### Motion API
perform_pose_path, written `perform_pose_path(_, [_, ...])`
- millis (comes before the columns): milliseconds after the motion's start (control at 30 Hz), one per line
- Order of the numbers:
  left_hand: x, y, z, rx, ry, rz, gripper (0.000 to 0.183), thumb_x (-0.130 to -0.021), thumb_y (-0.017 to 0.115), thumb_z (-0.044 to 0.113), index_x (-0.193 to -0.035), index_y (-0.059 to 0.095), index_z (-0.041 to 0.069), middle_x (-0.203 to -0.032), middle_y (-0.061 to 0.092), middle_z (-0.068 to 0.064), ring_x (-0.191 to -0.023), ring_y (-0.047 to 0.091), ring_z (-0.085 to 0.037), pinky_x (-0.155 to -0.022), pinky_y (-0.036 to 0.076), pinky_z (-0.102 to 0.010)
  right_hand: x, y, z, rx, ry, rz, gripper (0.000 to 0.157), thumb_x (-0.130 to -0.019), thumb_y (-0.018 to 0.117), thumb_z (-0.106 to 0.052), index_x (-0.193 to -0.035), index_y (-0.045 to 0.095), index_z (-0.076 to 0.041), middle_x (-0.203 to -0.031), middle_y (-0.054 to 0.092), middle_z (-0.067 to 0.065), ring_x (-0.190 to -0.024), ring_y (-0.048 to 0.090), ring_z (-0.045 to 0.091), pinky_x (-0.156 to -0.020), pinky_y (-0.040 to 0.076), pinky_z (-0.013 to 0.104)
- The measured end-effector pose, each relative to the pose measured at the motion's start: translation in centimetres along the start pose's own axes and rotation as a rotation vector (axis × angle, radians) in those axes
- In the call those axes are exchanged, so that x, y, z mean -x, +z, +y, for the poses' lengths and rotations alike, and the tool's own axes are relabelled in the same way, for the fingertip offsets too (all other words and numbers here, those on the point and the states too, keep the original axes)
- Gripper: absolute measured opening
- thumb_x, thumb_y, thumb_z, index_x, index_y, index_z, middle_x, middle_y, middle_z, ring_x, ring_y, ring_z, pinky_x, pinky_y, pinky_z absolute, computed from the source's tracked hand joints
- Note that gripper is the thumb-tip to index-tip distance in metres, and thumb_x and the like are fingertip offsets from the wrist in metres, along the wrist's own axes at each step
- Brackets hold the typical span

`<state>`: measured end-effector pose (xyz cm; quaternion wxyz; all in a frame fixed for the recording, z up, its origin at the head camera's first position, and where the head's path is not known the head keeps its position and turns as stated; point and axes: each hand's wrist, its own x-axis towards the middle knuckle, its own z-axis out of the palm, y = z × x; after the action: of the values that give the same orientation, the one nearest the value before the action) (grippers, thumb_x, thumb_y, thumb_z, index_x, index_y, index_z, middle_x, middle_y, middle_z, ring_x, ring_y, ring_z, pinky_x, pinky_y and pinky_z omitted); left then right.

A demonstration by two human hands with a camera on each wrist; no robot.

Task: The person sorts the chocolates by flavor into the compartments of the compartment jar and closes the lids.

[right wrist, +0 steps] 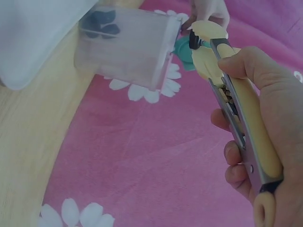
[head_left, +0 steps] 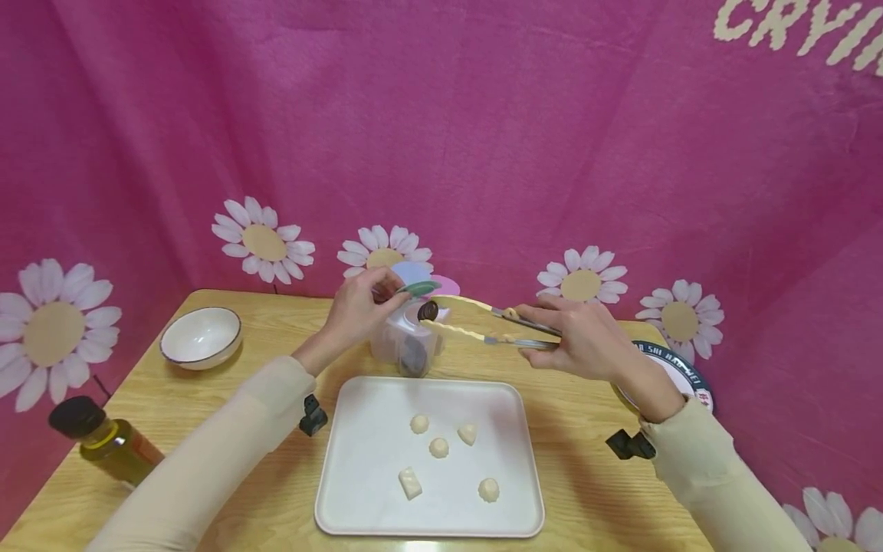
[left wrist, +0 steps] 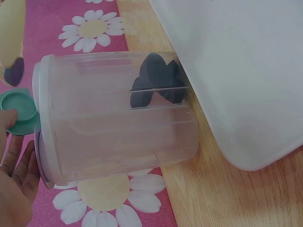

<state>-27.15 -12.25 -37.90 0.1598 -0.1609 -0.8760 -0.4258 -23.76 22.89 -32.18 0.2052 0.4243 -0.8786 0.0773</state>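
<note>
My left hand point(head_left: 360, 305) is at the top of a clear lidded container point(left wrist: 109, 137), pinching its green flip lid point(head_left: 419, 289) raised. In the left wrist view, the thumb presses on that lid. The right hand point(head_left: 582, 339) grips tongs point(right wrist: 253, 127) with yellow tips and metal arms. Between the tips is a dark brown ridged piece point(head_left: 428, 310), like a chocolate, over the container's top. Several dark pieces point(left wrist: 156, 75) lie at the bottom of one compartment. In front, a white tray point(head_left: 366, 468) bears several small cream-white pieces point(head_left: 438, 447) of different shapes.
At the back left stands a white bowl point(head_left: 201, 337) with a dark rim. An oil bottle point(head_left: 117, 448) with a black cap is by the left forearm. A dark-rimmed plate point(head_left: 679, 368) lies partly behind the right wrist. Pink flowered cloth point(head_left: 483, 153) hangs behind the wooden table point(head_left: 586, 475).
</note>
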Motion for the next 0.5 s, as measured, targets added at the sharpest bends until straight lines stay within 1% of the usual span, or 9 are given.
perform_pose_path(33, [0.0, 0.0, 0.0, 0.002, 0.001, -0.001, 0.016, -0.096, 0.079, 0.017, -0.105, 0.070, 0.007, -0.095, 0.076, -0.012, -0.086, 0.074, -0.025, -0.081, 0.064, -0.041, -0.2, 0.1, 0.1, -0.003, 0.010, -0.009, 0.053, -0.079, 0.085, -0.037, -0.125, 0.078, -0.012, -0.093, 0.068, 0.001, -0.059, 0.041, 0.004, -0.048, 0.027, 0.018])
perform_pose_path(133, [0.0, 0.0, 0.0, 0.001, 0.003, -0.003, 0.016, -0.096, 0.079, 0.017, -0.105, 0.070, 0.007, -0.095, 0.076, -0.012, -0.086, 0.073, -0.025, -0.080, 0.064, -0.041, -0.5, 0.5, 0.3, -0.006, 0.045, -0.037, 0.055, -0.079, 0.085, -0.038, -0.127, 0.077, -0.013, -0.097, 0.071, 0.002, -0.061, 0.045, 0.006, -0.048, 0.027, 0.019])
perform_pose_path(233, [0.0, 0.0, 0.0, -0.001, 0.006, -0.003, 0.016, -0.096, 0.079, 0.016, -0.106, 0.070, 0.006, -0.095, 0.076, -0.012, -0.085, 0.073, -0.025, -0.080, 0.064, -0.040, -0.6, 0.8, 0.3, -0.015, 0.082, -0.074, 0.056, -0.080, 0.085, -0.040, -0.129, 0.076, -0.014, -0.106, 0.075, 0.007, -0.062, 0.047, 0.008, -0.047, 0.026, 0.020])
perform_pose_path(367, [0.0, 0.0, 0.0, -0.005, 0.002, -0.002, 0.017, -0.096, 0.079, 0.016, -0.106, 0.070, 0.007, -0.096, 0.076, -0.012, -0.086, 0.072, -0.024, -0.080, 0.064, -0.040, -1.0, 1.1, 0.2, -0.035, 0.100, -0.106, 0.057, -0.081, 0.084, -0.039, -0.131, 0.075, -0.014, -0.113, 0.076, 0.012, -0.062, 0.047, 0.008, -0.047, 0.026, 0.020])
perform_pose_path(500, [0.0, 0.0, 0.0, -0.007, -0.001, -0.003, 0.017, -0.096, 0.079, 0.017, -0.107, 0.070, 0.007, -0.096, 0.076, -0.012, -0.086, 0.072, -0.024, -0.081, 0.064, -0.041, -1.2, 1.2, 0.2, -0.032, 0.104, -0.112, 0.058, -0.081, 0.085, -0.039, -0.132, 0.075, -0.013, -0.109, 0.075, 0.009, -0.063, 0.047, 0.009, -0.048, 0.029, 0.020])
